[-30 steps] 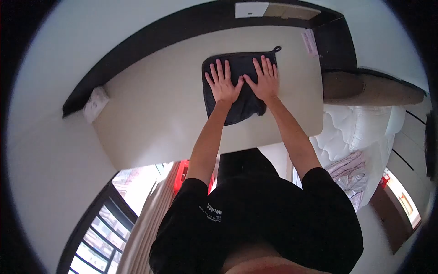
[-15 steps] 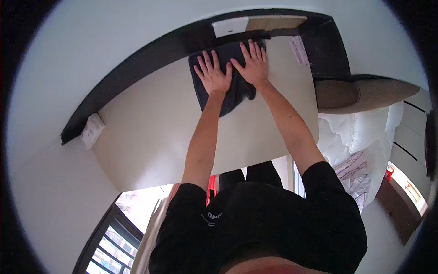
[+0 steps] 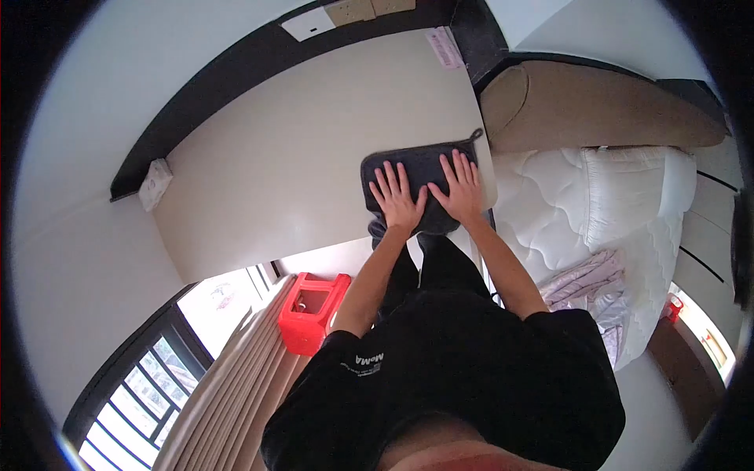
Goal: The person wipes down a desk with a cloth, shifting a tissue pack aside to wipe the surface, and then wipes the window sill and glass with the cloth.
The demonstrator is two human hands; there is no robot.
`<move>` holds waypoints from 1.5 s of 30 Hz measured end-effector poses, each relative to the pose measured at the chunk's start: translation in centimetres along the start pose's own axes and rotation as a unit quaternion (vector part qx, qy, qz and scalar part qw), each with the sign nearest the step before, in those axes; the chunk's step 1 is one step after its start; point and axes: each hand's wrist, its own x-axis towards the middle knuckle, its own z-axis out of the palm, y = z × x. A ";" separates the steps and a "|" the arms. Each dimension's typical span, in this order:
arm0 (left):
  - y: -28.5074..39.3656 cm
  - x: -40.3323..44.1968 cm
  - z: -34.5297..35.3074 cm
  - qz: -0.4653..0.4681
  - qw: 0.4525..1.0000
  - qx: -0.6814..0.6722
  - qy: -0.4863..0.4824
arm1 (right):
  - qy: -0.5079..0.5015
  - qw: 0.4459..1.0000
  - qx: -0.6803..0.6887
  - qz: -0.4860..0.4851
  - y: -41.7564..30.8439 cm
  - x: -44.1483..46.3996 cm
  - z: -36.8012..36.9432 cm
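Observation:
A dark grey cloth point(image 3: 424, 165) with a small hanging loop at its upper right corner lies on the pale tabletop point(image 3: 275, 149), near the table's front right edge. My left hand point(image 3: 400, 205) rests flat on the cloth's left half, fingers spread. On the right half lies my right hand point(image 3: 461, 192), palm down with its fingers apart. The two thumbs are close together. Below my hands the lower part of the cloth bunches up and hangs at the table's front edge.
A tissue box point(image 3: 155, 184) stands at the table's left end, and a pink packet point(image 3: 444, 48) lies at the back right. A red stool point(image 3: 310, 314) is below the front edge. To the right is a bed with a white quilt point(image 3: 550, 196) and a brown headboard point(image 3: 581, 106).
Both hands and the cloth first went toward the back of the table, then came back to the front right edge. The view has shifted too.

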 end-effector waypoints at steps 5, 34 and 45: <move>1.3 4.4 0.0 0.010 0.999 0.027 -0.044 | -0.009 0.999 -0.027 0.026 2.5 3.1 -0.4; 8.7 1.9 -28.6 0.216 0.751 -0.565 -0.263 | -0.154 0.986 0.057 0.012 0.0 -6.5 -4.1; 21.9 -14.4 -48.7 0.462 0.251 -0.849 -0.054 | -0.177 0.961 0.043 0.208 7.6 -17.1 -6.9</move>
